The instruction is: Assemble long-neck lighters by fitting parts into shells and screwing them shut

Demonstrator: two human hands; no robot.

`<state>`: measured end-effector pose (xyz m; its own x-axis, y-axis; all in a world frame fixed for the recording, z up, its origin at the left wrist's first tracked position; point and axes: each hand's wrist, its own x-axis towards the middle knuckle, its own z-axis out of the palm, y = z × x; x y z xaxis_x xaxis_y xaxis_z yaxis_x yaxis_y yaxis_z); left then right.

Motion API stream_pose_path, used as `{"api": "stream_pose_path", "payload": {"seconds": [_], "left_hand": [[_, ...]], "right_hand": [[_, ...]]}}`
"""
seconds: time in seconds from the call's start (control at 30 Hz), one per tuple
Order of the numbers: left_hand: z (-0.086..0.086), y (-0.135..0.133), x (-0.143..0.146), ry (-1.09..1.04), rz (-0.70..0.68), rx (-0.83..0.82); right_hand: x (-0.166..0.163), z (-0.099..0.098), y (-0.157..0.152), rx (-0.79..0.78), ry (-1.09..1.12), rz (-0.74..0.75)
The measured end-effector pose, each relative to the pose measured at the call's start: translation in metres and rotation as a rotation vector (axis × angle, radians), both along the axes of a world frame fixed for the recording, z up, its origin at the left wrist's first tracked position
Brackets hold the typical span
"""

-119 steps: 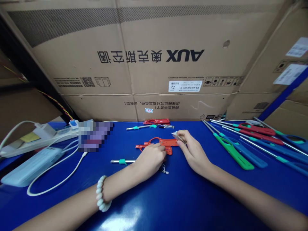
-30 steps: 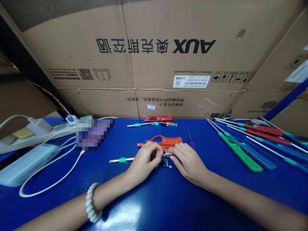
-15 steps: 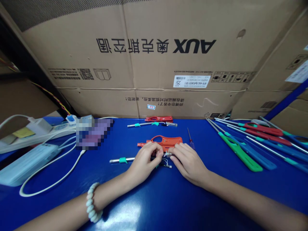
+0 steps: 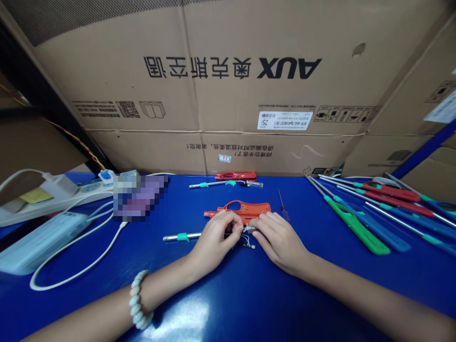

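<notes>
My left hand (image 4: 219,232) is closed in a pinch at the end of a thin white tube or wire; its fingertips hide most of it. Opposite it, my right hand (image 4: 280,237) pinches a small metallic part (image 4: 250,229) with a white tip. Under my left hand lies a metal lighter tube (image 4: 192,236) with a teal collar and loose white wires near its right end. Just beyond the fingers rests an orange lighter shell half (image 4: 254,208), flat on the blue table (image 4: 228,294), partly covered by my hands.
Farther back lie a red lighter shell (image 4: 237,176) and another metal tube (image 4: 213,184). A screwdriver (image 4: 284,209) is right of the orange shell. Several long lighters (image 4: 359,218) sit at the right. A power bank (image 4: 44,242), cables and a power strip (image 4: 81,192) occupy the left.
</notes>
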<state>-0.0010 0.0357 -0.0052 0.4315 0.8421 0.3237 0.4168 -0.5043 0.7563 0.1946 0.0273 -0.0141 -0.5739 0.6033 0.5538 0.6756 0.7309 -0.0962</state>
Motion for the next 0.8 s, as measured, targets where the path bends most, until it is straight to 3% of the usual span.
{"api": "stream_pose_path", "payload": {"seconds": [0.8], "left_hand": [[0.0, -0.0051, 0.0035, -0.027, 0.036, -0.021]], "right_hand": [[-0.0013, -0.006, 0.0022, 0.042, 0.01, 0.036]]}}
